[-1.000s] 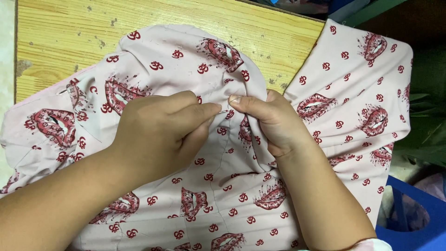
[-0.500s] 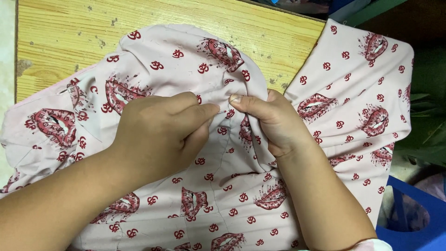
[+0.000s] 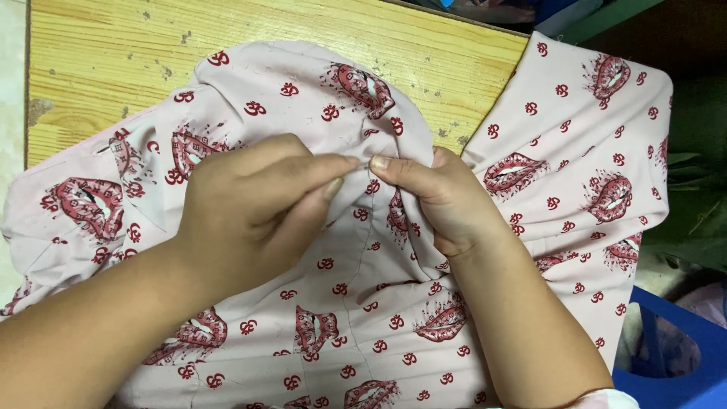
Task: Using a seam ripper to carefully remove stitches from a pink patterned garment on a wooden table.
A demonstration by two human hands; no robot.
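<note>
Both hands' fingers pinch soft, creased pink printed cloth on grainy wood table.

My left hand and my right hand meet fingertip to fingertip, each pinching a small fold of the pink cloth with red prints. The cloth covers most of the wooden tabletop and hangs over its right edge, above a blue bin.

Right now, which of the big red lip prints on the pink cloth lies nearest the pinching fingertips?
The lip print straight above the meeting fingertips, near the top fold of the pink cloth. The other lip prints lie further out towards the cloth's edges.
</note>
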